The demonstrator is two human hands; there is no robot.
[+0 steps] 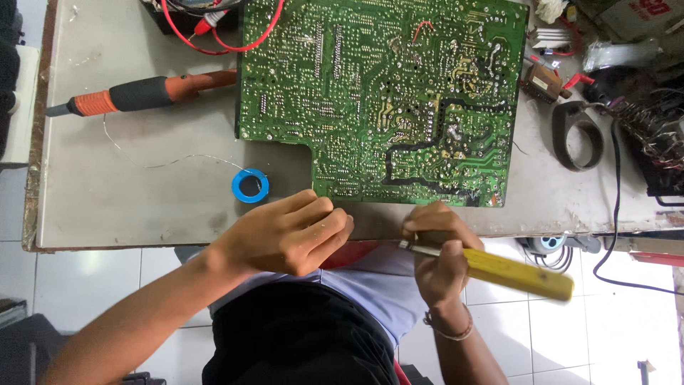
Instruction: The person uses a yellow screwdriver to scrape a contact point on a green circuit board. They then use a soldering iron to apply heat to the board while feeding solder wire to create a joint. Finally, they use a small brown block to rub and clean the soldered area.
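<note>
The circuit board (381,100) lay flat on the worktop (142,207), solder side up, ahead of me. To its left a soldering iron (142,93) lay, its end touching the board's edge. The solder reel (250,185) sat near the board's near left corner, its wire (164,160) trailing off to the left. My left hand (288,232) rested at the near edge, just right of the reel. My right hand (438,257) was beside it, before the board, holding a brush (499,269) that pointed right, off the worktop. A transformer (545,82) and a strap (577,135) lay right of the board.
</note>
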